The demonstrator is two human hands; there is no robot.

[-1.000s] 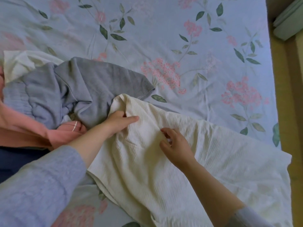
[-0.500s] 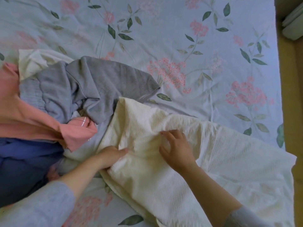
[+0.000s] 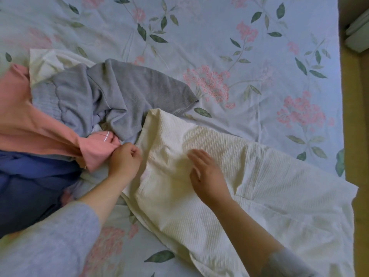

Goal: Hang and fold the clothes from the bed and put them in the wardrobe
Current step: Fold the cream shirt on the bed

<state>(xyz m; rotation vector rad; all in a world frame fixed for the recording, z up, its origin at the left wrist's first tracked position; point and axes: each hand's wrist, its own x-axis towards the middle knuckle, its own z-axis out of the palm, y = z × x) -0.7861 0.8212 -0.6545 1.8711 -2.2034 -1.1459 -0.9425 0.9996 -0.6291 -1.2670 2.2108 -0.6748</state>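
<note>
status: cream ribbed garment lies spread flat on the floral bed sheet, near the bed's right edge. its long axis runs diagonally from a narrow end at upper-left, touching the grey top, down to a wide hem at lower-right, by the floor strip.

left hand: fingers curled into a fist right at the garment's left edge, knuckles against the pink garment. it seems to pinch the cream edge, but the contact is hidden under the fingers, so that's a judgement.

right hand: fingers straight and spread, palm flat on the cream cloth just below the narrow end, holding nothing. slightly blurred.

pile at left: pink garment over a navy garment, grey top behind, a white cloth poking out at the back. all unfolded, none in the wardrobe, which isn't in view.

key relation: both hands sit at the upper-left third of the garment, and the bulk of the cloth trails away to the right of the right hand. left hand is nearer the side edge, right hand nearer the centreline.

read: smoothing ahead of fold 1. likely next is bringing the left edge across toward the right hand as anchor. risk: the pink cloth gets caught in the fold since it touches the left fist.

progress: early.
</note>
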